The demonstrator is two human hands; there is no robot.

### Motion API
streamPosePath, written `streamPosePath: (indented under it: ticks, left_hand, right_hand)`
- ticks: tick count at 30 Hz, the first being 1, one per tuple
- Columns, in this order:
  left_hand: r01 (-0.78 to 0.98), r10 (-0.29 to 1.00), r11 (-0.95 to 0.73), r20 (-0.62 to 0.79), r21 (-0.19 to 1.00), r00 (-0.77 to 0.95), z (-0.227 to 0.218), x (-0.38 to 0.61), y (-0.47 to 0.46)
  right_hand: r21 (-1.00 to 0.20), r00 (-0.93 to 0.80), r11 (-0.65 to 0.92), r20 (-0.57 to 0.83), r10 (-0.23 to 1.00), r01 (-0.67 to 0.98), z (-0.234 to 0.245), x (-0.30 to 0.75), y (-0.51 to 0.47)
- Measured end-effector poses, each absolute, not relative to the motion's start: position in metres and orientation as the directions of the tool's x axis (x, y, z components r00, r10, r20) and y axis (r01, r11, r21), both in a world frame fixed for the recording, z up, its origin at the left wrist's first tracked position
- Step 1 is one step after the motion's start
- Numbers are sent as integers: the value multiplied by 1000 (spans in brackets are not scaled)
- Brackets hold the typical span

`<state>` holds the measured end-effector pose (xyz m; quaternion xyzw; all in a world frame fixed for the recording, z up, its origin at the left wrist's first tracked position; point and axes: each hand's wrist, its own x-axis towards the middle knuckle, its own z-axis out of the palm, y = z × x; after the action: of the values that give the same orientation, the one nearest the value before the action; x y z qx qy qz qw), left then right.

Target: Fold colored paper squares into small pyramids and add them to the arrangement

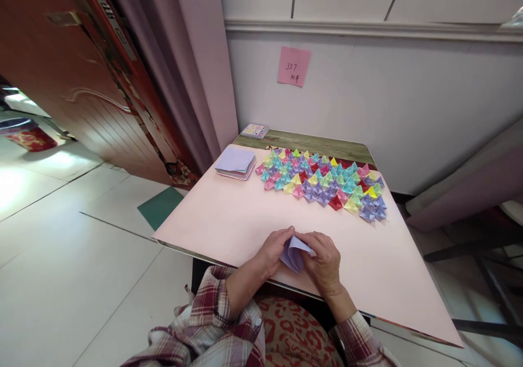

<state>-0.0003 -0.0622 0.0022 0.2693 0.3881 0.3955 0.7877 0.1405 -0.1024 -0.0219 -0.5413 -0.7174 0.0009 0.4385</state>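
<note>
A sheet of lavender origami paper, bent and partly folded, is held between my two hands just above the near edge of the table. My left hand grips its left side, fingers closed at the upper edge. My right hand pinches the right side, near a curled-up flap. Beyond them stand rows of small folded paper pieces in purple, teal, yellow, pink and red. At the table's left lies a stack of square paper with a lavender sheet on top.
A pale pink sheet covers the table. A small pack lies at its far left corner. A pink note is stuck to the wall. On the floor at the left is a green square, near the red door.
</note>
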Motion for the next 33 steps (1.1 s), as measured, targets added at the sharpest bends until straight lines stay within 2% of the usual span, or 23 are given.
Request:
streamPosePath:
  ticks: [3,7,9,12,16,18,20,23,25,29,33]
  left_hand:
    - [-392,830,540,-392,745,396,5,-2,-63]
    - [-409,862,496,-379,766,336,8,-2,-66]
    - [-388,844,519,-385,762,373,10,-3,-67]
    - [-325,788,576,-404,751,464,11,-5,-69]
    - [-302,797,569,-422,765,432,14,-6,-73]
    - [-304,801,565,-421,767,426,15,-6,-73]
    - [-317,801,567,-418,760,429,15,-7,-72]
    - [-354,809,562,-408,748,423,15,-11,-70]
    - [-389,810,570,-416,723,413,16,-14,-68]
    - [-426,768,635,-470,645,434,20,-19,-66]
    - [-397,786,589,-385,704,484,21,-24,-65]
  right_hand:
    - [-551,48,374,605,795,746,-16,137,-103]
    - [-690,191,246,491,850,681,-10,131,-104]
    - [-755,253,195,434,865,626,-12,129,-104]
    - [-823,295,151,359,885,547,-17,127,-104]
    - [-863,302,144,320,898,484,-24,124,-106]
    - [-841,285,174,357,890,512,-25,122,-107]
    - [-772,257,229,451,855,592,-24,121,-108]
    - [-603,148,343,616,774,720,-19,123,-111]
    - [-483,29,410,674,738,774,-16,127,-113]
    - [-326,-170,473,649,741,819,-10,135,-116]
    - [-315,-294,548,588,754,775,-4,141,-121]
